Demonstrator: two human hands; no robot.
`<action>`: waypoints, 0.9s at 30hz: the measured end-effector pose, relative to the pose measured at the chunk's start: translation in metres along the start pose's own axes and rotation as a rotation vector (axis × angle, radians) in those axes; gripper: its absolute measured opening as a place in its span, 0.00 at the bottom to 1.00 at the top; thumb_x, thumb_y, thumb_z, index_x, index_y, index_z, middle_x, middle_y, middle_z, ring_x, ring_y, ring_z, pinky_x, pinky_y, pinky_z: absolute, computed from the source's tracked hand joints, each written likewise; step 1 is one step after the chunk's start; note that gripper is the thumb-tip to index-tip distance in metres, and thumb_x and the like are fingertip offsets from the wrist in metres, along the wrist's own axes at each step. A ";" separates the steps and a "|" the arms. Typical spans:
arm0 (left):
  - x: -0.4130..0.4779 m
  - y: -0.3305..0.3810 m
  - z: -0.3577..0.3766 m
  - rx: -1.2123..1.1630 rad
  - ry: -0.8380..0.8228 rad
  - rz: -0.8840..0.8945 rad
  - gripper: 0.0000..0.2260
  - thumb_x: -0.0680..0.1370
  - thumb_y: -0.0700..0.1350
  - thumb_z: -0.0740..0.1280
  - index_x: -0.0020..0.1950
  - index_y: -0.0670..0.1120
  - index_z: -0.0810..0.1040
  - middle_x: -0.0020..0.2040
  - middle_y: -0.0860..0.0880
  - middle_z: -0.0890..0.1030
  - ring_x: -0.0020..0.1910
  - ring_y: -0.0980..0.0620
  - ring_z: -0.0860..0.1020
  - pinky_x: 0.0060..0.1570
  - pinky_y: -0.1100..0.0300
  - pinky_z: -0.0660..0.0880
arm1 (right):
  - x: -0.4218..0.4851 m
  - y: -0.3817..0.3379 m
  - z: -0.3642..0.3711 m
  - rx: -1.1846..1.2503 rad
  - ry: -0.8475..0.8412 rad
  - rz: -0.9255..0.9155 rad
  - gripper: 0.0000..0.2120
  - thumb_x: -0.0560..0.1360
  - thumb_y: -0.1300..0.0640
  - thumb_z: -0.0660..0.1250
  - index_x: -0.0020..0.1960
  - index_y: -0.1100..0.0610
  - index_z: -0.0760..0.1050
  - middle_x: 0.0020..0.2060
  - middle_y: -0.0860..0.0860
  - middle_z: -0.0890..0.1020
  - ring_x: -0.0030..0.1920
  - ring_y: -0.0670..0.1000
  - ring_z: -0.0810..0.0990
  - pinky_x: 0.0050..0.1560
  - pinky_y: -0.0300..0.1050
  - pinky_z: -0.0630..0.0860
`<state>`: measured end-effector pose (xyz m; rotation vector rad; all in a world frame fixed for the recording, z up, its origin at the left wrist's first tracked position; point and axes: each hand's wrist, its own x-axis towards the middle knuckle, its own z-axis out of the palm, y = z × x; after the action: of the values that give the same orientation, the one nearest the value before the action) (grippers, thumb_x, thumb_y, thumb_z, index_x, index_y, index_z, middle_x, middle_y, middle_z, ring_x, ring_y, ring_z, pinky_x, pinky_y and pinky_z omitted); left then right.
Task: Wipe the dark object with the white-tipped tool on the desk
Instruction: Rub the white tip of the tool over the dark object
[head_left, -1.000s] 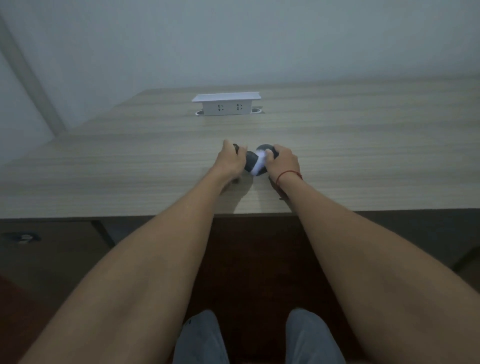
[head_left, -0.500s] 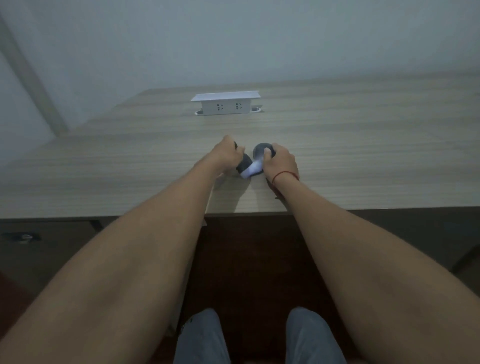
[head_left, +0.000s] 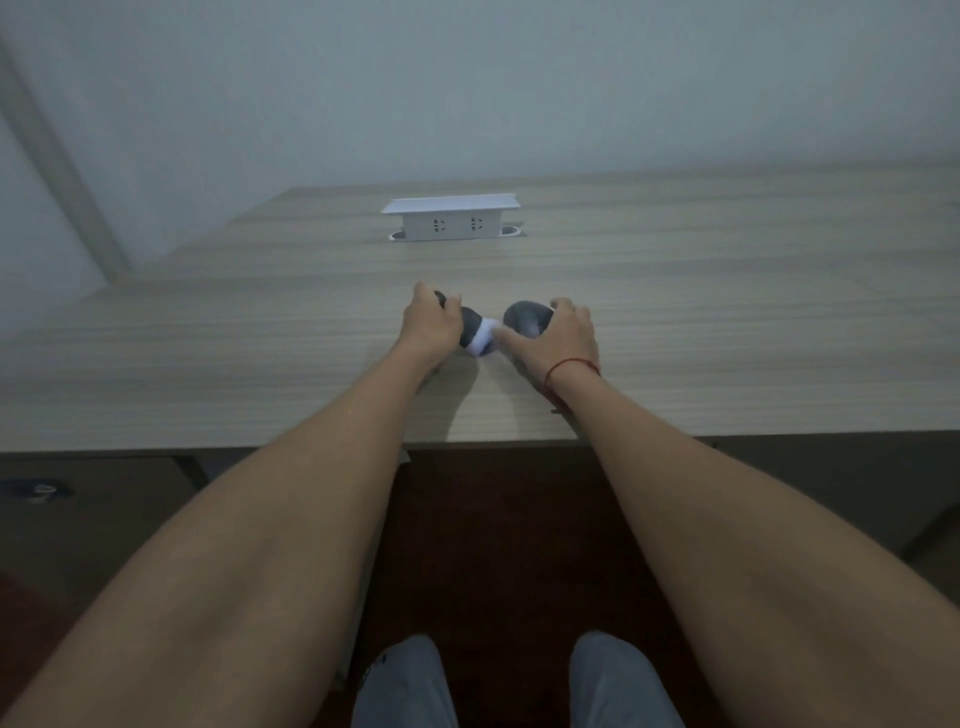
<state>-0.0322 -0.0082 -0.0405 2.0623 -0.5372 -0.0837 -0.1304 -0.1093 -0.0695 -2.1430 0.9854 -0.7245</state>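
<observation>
Hands at centre frame have drawn slightly apart since a moment ago — left hand (head_left: 431, 325) gripping the white-tipped tool (head_left: 475, 335), right hand (head_left: 561, 338) cupping the dark object (head_left: 524, 318) on the counter (head_left: 727, 312). White tip sits just beside it — wiping likely between strokes.

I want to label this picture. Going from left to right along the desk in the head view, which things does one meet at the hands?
Left hand → white-tipped tool → dark object → right hand.
</observation>
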 end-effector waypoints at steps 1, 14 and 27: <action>-0.001 -0.003 -0.001 -0.012 0.034 -0.021 0.16 0.83 0.47 0.57 0.64 0.36 0.68 0.62 0.36 0.76 0.60 0.40 0.75 0.50 0.57 0.68 | 0.000 0.001 -0.002 0.013 -0.040 -0.016 0.44 0.65 0.39 0.73 0.74 0.56 0.61 0.68 0.55 0.68 0.67 0.56 0.70 0.66 0.56 0.71; -0.001 -0.017 -0.013 -0.076 0.127 -0.137 0.17 0.83 0.49 0.55 0.65 0.38 0.65 0.63 0.35 0.75 0.59 0.36 0.76 0.59 0.44 0.76 | 0.004 -0.008 -0.015 0.276 -0.112 0.168 0.38 0.70 0.40 0.65 0.75 0.54 0.59 0.72 0.56 0.68 0.66 0.56 0.71 0.64 0.52 0.71; 0.006 0.006 -0.012 -0.138 0.085 0.116 0.12 0.83 0.52 0.56 0.50 0.43 0.66 0.46 0.44 0.74 0.45 0.43 0.77 0.48 0.44 0.78 | 0.005 -0.001 -0.007 0.113 -0.366 -0.095 0.46 0.67 0.50 0.74 0.77 0.54 0.53 0.72 0.56 0.66 0.67 0.57 0.71 0.66 0.52 0.71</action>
<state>-0.0253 -0.0040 -0.0281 1.8881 -0.5816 0.0348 -0.1319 -0.1149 -0.0633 -2.1330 0.6376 -0.3982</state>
